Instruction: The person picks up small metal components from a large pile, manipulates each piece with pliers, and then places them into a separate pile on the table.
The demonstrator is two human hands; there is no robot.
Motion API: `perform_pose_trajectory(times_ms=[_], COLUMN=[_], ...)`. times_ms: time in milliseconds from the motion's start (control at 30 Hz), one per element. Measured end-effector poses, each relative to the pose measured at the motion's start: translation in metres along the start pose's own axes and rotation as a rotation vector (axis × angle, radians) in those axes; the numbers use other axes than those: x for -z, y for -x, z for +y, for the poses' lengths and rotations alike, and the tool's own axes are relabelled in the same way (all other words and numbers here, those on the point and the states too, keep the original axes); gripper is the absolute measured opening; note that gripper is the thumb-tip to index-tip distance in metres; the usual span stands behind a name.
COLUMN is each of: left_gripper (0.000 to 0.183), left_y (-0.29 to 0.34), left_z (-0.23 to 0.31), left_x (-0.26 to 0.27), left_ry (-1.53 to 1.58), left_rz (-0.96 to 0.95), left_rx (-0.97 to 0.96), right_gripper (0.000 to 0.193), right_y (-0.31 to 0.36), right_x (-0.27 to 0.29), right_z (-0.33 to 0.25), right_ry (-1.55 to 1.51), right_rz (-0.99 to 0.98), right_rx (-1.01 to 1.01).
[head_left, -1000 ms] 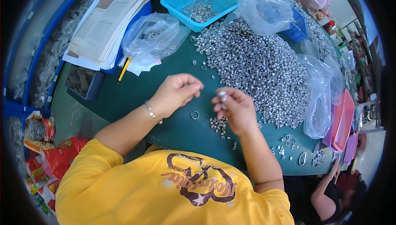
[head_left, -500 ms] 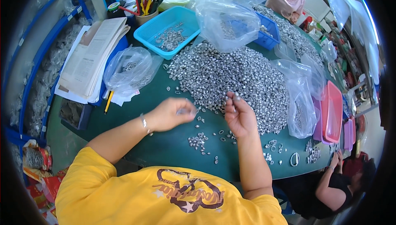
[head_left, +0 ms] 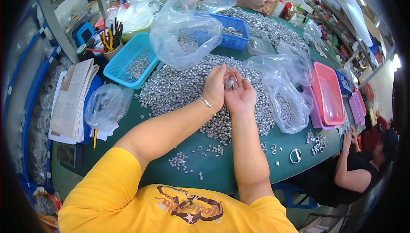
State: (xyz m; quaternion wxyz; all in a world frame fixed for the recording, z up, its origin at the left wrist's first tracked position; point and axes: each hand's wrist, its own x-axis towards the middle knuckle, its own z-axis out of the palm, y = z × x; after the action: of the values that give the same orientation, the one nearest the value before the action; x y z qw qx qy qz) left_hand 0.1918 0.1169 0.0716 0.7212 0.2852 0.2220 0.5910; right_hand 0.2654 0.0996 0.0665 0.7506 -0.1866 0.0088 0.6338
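Both my hands are together over a large heap of small silver oval metal pieces (head_left: 188, 92). My right hand (head_left: 241, 98) is palm up and cupped, with a shiny silver oval piece (head_left: 229, 84) in it. My left hand (head_left: 215, 88) comes in from the left with its fingers pressed together and curled against the right hand's fingers. Its fingertips are partly hidden, so what they hold does not show. Nearer me on the green table (head_left: 205, 177) lies a small group of similar silver pieces (head_left: 178, 160).
A blue basket (head_left: 112, 68) with silver pieces, clear bags (head_left: 183, 40) and a blue crate (head_left: 232, 36) stand beyond the heap. Papers (head_left: 70, 100) lie left. Right are a bag of pieces (head_left: 288, 109), pink trays (head_left: 328, 92) and a ring (head_left: 295, 156). Two co-workers sit nearby.
My hands, apart at the heap's near edge before, have moved farther over the heap and come together. The right palm has turned up, and the head view has shifted.
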Motion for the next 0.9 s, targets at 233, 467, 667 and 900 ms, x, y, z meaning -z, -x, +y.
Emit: perform_pose_trajectory(times_ms=[233,467,667,900], left_gripper=[0.019,0.020,0.020,0.019], left_y=[-0.029,-0.058,-0.063,-0.061], left_z=[-0.015,-0.017,-0.011,-0.016], left_x=[-0.013,0.004,0.004,0.004], left_ry=[-0.216,-0.577,-0.370,-0.380], left_rz=[-0.106,-0.037,-0.156,-0.127], left_rx=[-0.135,-0.214,0.055,0.026], right_gripper=[0.042,0.045,0.045,0.044], right_y=[-0.010,-0.023,-0.028,-0.026], right_x=[-0.015,0.001,0.002,-0.003], right_z=[-0.014,-0.015,-0.020,-0.024], right_ry=[-0.124,-0.120,-0.180,-0.117], right_rz=[0.093,-0.052,-0.112,-0.083], right_rx=[0.085,0.021,0.022,0.008])
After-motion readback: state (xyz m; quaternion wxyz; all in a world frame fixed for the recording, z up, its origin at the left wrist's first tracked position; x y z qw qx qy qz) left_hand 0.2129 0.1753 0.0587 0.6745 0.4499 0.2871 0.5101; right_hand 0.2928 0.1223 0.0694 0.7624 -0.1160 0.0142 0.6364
